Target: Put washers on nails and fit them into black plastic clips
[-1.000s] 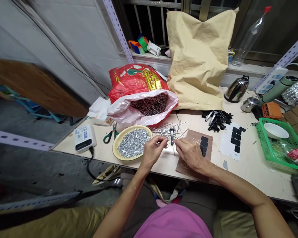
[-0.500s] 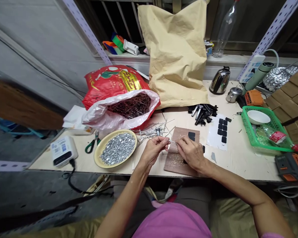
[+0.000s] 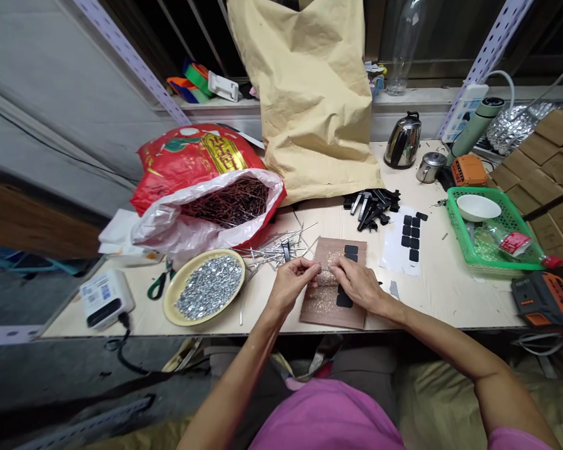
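My left hand (image 3: 291,282) pinches one end of a thin metal rod (image 3: 325,270) between thumb and fingertips. My right hand (image 3: 357,285) is closed on the rod's other end, above a brown wooden board (image 3: 319,315). Pale crumbs and black rounded-square pads (image 3: 344,300) lie on this board, some partly covered by my right hand. Just beyond my left hand, a small black clip-like piece (image 3: 286,251) sits by a loose pile of thin metal rods (image 3: 267,251). Left of that pile stands a yellow bowl (image 3: 172,312) full of small silvery metal pieces (image 3: 211,284).
A red bag (image 3: 192,150) holds many dark thin rods. Black plastic parts (image 3: 375,206) and a white sheet with black pads (image 3: 389,253) lie right of centre. Green-handled scissors (image 3: 157,287), a green basket (image 3: 488,265) and an orange-black battery (image 3: 544,300) sit farther out.
The view has turned slightly, so the tabletop things appear farther left. Both hands have moved a little right relative to the board, still holding the rod. More lower pads show now.
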Motion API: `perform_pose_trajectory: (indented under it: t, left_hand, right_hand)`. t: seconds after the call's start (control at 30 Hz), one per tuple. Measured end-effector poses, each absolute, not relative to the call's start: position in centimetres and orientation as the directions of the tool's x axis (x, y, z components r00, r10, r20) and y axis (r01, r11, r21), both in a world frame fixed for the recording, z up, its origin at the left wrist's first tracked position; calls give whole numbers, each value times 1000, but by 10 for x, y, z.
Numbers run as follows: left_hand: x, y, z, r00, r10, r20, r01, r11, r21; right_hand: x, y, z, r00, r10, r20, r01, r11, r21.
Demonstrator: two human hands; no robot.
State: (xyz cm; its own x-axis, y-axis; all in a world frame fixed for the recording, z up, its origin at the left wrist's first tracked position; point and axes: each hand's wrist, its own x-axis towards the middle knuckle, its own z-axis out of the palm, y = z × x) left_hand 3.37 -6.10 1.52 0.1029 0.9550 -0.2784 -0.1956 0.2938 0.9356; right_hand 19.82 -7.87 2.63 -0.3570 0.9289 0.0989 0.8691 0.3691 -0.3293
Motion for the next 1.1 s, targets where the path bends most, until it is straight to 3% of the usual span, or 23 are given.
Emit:
perform_pose_trajectory:
  t: [0.07, 0.2, 0.27, 0.47, 0.7, 1.1]
  left_hand:
    - [36, -60, 13, 92, 943, -320, -217, 333, 918]
    - [40, -60, 11, 81, 926, -368, -273, 376, 886]
    - [42, -60, 10, 83, 927, -366, -283, 374, 883]
    - [37, -57, 10, 56, 933, -355, -274, 356, 893]
    - [40, -56, 8, 121, 909, -399, -317, 416, 852]
    - [39, -51, 8, 111, 901, -419, -355, 430, 830]
  right_hand:
    - [201, -79, 27, -385, 903, 191, 857, 426, -289]
    - [202, -78, 23, -506, 755, 417, 845, 530, 64]
    - [202, -78, 20, -543, 717, 437, 830, 538, 148]
    - [204, -79, 21, -468, 838, 281, 874, 485, 11]
    - [211, -80, 24, -554, 744, 374, 833, 501, 236]
    - [217, -81, 17, -558, 728, 399, 830, 482, 281]
